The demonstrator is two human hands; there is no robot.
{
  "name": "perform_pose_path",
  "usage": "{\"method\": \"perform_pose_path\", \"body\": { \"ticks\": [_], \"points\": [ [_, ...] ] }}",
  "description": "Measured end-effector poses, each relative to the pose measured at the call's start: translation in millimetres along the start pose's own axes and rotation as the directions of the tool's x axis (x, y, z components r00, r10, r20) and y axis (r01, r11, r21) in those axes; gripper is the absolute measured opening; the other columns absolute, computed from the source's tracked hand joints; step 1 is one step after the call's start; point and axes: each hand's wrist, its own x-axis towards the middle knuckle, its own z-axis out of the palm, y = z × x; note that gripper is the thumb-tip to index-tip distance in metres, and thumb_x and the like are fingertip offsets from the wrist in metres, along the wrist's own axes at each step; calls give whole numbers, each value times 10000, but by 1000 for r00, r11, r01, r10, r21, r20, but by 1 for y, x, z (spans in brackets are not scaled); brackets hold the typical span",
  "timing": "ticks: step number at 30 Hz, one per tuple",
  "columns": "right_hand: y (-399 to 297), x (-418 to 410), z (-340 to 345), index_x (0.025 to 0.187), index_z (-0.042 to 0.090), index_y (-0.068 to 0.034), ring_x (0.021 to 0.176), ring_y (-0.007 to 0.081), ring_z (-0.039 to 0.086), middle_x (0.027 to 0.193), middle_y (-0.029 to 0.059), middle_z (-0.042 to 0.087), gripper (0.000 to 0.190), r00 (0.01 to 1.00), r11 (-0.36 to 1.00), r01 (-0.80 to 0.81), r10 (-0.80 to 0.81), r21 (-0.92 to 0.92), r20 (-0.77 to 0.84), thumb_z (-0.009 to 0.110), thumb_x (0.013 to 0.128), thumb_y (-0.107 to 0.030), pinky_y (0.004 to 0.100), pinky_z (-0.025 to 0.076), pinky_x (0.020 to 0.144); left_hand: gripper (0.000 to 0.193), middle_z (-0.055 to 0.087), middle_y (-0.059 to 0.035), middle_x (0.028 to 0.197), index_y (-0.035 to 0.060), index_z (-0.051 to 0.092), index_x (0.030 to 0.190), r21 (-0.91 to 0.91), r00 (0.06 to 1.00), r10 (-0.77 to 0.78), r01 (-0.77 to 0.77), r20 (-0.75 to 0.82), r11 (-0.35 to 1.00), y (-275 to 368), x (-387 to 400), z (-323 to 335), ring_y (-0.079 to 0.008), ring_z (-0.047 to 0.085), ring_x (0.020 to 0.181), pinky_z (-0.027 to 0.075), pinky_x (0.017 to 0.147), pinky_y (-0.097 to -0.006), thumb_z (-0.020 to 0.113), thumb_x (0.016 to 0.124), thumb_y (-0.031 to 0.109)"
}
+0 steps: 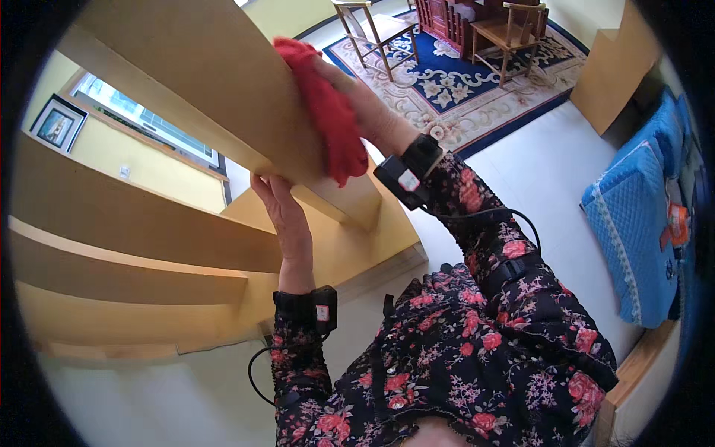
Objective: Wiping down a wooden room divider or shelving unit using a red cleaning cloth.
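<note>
A red cloth (327,112) lies bunched under my right hand (363,100), pressed to the side face of a broad wooden panel (223,72). The panel belongs to a light-brown wooden shelf unit with several boards. My left hand (285,218) is raised to the panel's lower edge, with its fingertips touching the wood just left of the cloth. Part of the left fingers is hidden behind that edge. Both wrists wear black straps with small box-shaped devices and cables.
Curved-looking shelf boards (139,207) spread to the left, with a framed picture (58,124) beyond them. A patterned rug (447,84) bears wooden chairs (380,33) at the back. On the right stands furniture under a blue quilted cover (631,223), near a wooden cabinet (614,78).
</note>
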Motion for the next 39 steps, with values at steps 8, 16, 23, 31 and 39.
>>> {"method": "perform_pose_path", "body": {
  "ticks": [8,16,23,31,39],
  "points": [
    [115,-115,-150,1268,472,15,1092,173,529,1192,109,574,492,954,813,-286,194,-507,-228,445,955,-364,288,377,983,458,458,-50,1133,104,288,1329,-89,997,68,-69,-24,994,11,-8,8,-162,436,1042,357,942,-358,335,991,409],
    [53,-58,22,1311,402,-39,1055,207,510,1127,123,545,441,881,593,282,-472,-754,-41,459,941,-273,321,416,900,414,464,-58,1118,54,272,1333,-128,996,82,-80,17,989,-3,-11,-21,-130,449,983,358,907,-269,407,973,208],
    [63,-32,39,1272,408,-12,1174,467,380,1329,260,361,629,528,-165,558,-685,-813,502,635,775,-324,535,302,990,452,464,-80,1185,67,249,1366,-191,994,91,-78,62,978,-8,-6,-13,-151,450,1058,355,938,-292,414,970,210],
    [171,-194,-100,1143,491,-72,1167,448,399,1220,207,454,472,963,-148,244,-76,-958,258,652,703,-136,582,286,997,521,426,-103,1270,48,208,1381,-179,994,79,-64,77,982,-12,6,-13,-181,426,1145,317,1000,-304,429,959,259],
    [134,-203,-62,1320,382,-41,1152,216,511,1211,145,536,563,955,487,-294,196,-822,-225,558,787,-10,360,413,966,598,419,-154,1338,40,276,1357,205,994,102,-108,43,973,-45,-55,-31,-219,400,1248,413,947,-344,609,890,205]
  ]
}}
